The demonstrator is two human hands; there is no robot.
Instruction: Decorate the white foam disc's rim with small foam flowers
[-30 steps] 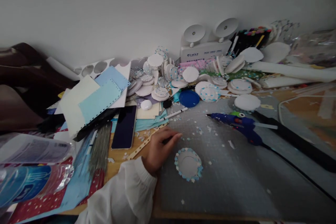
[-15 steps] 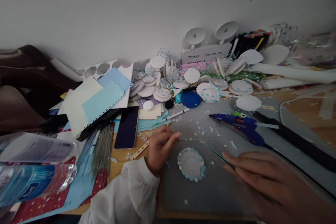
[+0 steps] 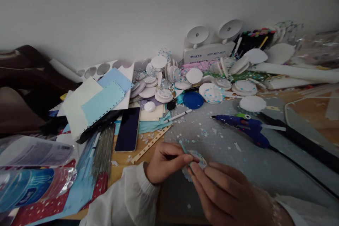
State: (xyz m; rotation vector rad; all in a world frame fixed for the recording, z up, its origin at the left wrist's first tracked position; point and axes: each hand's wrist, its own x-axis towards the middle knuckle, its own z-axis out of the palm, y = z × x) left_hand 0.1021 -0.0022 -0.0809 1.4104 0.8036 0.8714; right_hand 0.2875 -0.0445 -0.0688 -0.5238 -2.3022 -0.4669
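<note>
My right hand (image 3: pixel 225 187) is closed on slim teal tweezers (image 3: pixel 184 150), which point up and to the left. My left hand (image 3: pixel 169 162) is closed, its thumb and fingers meeting the tweezers and my right fingertips. Whatever it pinches is too small or covered to make out. Under both hands lies a round white disc edged with small pale blue and white pieces (image 3: pixel 202 162), largely hidden by my fingers. The grey cutting mat (image 3: pixel 174 201) beneath is scattered with tiny paper bits (image 3: pixel 203 132).
A blue glue gun (image 3: pixel 238 123) lies to the right, its cable running toward me. Behind is a heap of white discs (image 3: pixel 159 63). A phone (image 3: pixel 128 129), a punched strip (image 3: pixel 150 144), coloured paper (image 3: pixel 103 100) and plastic bottles (image 3: pixel 34 187) are on the left.
My right hand has brought the tweezers left, over the decorated disc. My left hand has moved down and right to meet them. The disc is now mostly covered.
</note>
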